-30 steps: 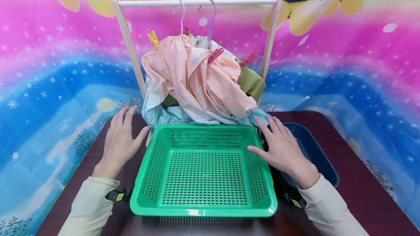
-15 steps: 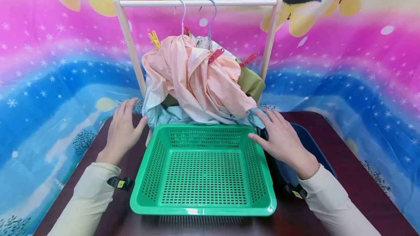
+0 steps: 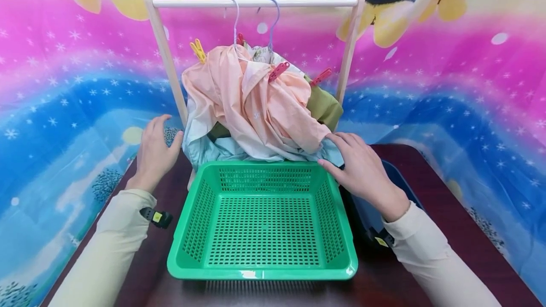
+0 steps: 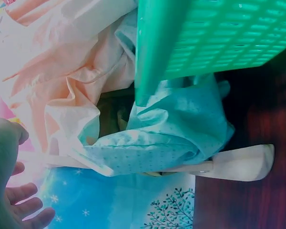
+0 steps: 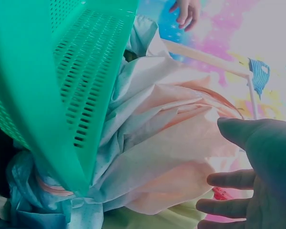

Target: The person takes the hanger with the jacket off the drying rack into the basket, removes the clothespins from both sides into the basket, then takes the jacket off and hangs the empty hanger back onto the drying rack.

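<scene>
An empty green perforated basket sits on the dark table in front of me. Behind it a small wooden rack carries hangers with a peach garment, a light blue one and an olive one, pinned with yellow and pink pegs. My left hand hovers open beside the left edge of the clothes, holding nothing. My right hand reaches with straight fingers to the lower right edge of the clothes; contact is unclear. The wrist views show the peach garment, the blue cloth and the basket wall.
A dark blue tub stands on the table right of the basket, partly under my right forearm. The rack's wooden foot rests on the table by the left rear corner of the basket. A colourful printed backdrop surrounds the table.
Both hands have lifted off the table beside the basket and moved forward to the hanging clothes. The basket and clothes have not moved.
</scene>
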Available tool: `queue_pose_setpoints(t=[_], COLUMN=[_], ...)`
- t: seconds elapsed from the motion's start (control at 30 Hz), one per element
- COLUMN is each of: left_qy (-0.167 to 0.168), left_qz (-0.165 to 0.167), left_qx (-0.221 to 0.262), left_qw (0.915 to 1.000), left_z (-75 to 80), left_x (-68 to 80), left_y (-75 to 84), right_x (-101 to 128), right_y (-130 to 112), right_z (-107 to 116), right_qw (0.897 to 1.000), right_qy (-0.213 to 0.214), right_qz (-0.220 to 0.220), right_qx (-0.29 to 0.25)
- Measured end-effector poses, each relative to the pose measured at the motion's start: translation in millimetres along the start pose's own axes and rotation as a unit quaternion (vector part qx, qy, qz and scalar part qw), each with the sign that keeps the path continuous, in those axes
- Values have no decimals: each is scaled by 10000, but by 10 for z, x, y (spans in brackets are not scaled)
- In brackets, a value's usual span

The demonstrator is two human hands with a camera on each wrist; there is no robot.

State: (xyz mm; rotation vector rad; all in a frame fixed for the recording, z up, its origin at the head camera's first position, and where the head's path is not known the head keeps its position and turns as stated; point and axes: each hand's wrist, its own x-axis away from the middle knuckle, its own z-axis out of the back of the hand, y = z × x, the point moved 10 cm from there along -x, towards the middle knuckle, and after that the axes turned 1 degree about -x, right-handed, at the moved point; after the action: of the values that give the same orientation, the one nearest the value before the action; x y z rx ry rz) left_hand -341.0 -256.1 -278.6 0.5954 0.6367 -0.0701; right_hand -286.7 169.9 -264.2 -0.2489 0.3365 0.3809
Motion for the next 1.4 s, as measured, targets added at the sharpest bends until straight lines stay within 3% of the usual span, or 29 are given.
queue_pose_setpoints(t=[0.17, 0.43, 0.8, 1.03, 1.27, 1.4], left_qy=[-143, -285, -688, -960, -637, -633], left_qz=[329, 585, 919, 929, 939, 988], left_qx=[179, 420, 309, 140, 228, 192], left_qw=[9992, 9970, 9929, 9909, 9933, 9929], left_z=[-24, 2, -65, -129, -79, -94], left_x=[-134, -352, -657, -811, -903, -928], left_y=[-24, -36, 5, 66, 130, 101], right_x=[-51, -161, -382, -578, -712, -780], right_y=[-28, -118, -280, -318, -380, -399], right_z=[91, 214, 297, 234, 124, 80], right_qw=[9996, 9976, 9969, 9989, 9996, 9991], right_qy=[248, 621, 707, 399, -142, -371], right_qz=[22, -1, 231, 207, 206, 180], right_qx=[-117, -311, -273, -98, 142, 115])
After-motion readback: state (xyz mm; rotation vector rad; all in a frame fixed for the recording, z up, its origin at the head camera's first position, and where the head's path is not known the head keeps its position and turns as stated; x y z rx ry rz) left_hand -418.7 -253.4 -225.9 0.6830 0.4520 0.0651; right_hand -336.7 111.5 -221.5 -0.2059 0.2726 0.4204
